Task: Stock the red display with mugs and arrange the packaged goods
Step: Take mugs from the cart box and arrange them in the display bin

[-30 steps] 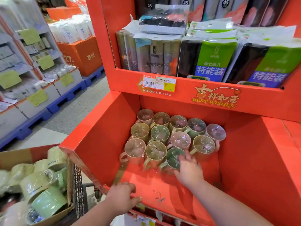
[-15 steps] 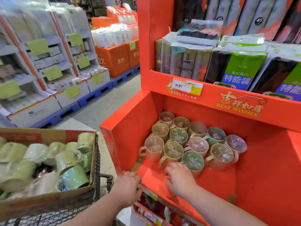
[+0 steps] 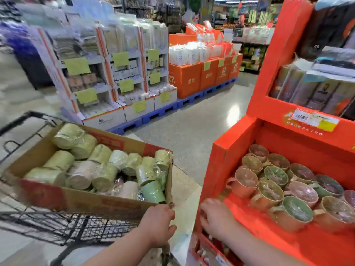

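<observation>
Twelve mugs [image 3: 270, 191] fill the one red display [image 3: 221, 160] at three o'clock. One cardboard box [image 3: 115, 206] at nine o'clock holds loose mugs [image 3: 100, 153], too jumbled to count. One shopping cart [image 3: 57, 227] sits beneath it.

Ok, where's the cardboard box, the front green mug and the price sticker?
cardboard box [image 3: 107, 205]: head view, front wall.
front green mug [image 3: 297, 208]: head view, wrapped mouth.
price sticker [image 3: 307, 118]: head view, white part.

Black wire cart [image 3: 57, 227], blue pallets [image 3: 159, 112], orange boxes [image 3: 189, 79], white racks [image 3: 103, 120]
</observation>
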{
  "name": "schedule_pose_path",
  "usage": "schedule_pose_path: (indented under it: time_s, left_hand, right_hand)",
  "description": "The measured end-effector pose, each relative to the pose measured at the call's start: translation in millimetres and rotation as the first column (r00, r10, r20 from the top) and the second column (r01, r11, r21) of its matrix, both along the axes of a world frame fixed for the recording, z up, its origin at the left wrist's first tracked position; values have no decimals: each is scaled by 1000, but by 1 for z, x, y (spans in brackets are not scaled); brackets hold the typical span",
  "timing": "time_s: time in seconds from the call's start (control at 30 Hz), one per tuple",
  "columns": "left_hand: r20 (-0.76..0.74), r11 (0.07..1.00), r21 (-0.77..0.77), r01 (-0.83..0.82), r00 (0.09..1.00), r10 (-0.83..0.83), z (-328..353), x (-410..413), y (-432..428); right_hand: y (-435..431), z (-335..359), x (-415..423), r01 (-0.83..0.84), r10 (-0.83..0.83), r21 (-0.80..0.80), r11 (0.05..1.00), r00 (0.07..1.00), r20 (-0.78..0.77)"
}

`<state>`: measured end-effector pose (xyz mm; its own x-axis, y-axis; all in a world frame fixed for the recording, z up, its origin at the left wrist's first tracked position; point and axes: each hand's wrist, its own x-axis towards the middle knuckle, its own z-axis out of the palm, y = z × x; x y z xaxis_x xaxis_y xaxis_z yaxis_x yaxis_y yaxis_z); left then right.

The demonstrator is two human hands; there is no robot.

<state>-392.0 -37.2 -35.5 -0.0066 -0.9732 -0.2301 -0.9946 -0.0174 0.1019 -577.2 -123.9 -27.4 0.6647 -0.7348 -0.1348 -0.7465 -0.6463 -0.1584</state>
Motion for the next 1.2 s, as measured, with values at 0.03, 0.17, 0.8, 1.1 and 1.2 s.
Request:
schedule_pose_path:
  time_s: [0.03,0.17,0.8,1.1,1.2]
  left_hand:
    - [8,1000,8,-25,1000,25,2,12,10]
    - [1,994,20,-111,994,111,6,60,51]
    - [-128,947,4,-321,939,318,-17,186,161]
    - [-156,902,-5,-432,891,426,-9,232,148]
    - [-156,894,1,-447,883,442,-7,244,127]
  right_hand:
    - [7,0,14,-8,8,8,1000,1000,9]
    - [35,0,71,-45,44,22,999,998,43]
    - [109,-21,213,-192,195,68,979,980,-44]
    - [48,-21,248,-80,83,85,993,996,-26]
    - [19,-25,261,-35,37,96,995,999,-18]
